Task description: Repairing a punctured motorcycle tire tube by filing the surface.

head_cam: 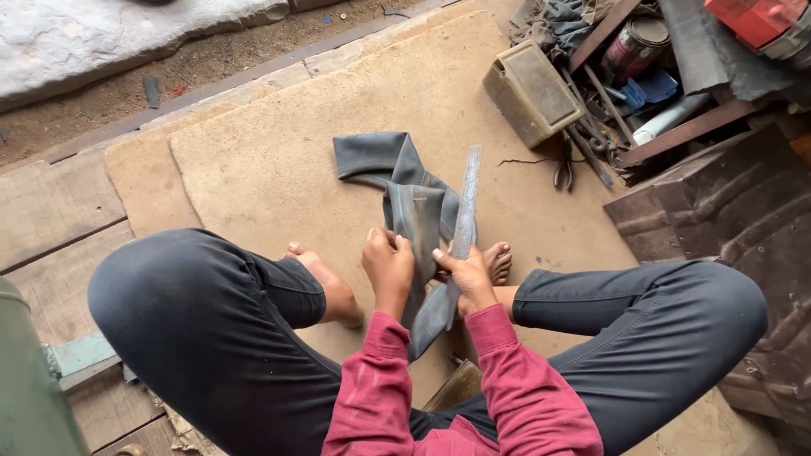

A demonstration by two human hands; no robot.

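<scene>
A grey rubber inner tube (397, 173) lies folded on a tan mat (270, 143) and runs up between my hands. My left hand (388, 263) grips a fold of the tube. My right hand (466, 272) holds a long flat metal file (465, 211) that points away from me, pressed against the tube. I sit cross-legged in dark trousers and red sleeves, with bare feet under the tube.
A worn rectangular box (532, 91) sits at the mat's far right corner. Beside it are pliers (563, 169), a tin can (635, 46), rags and metal rods. A dark ribbed metal piece (726, 211) stands at right. Wooden boards and dirt lie at left.
</scene>
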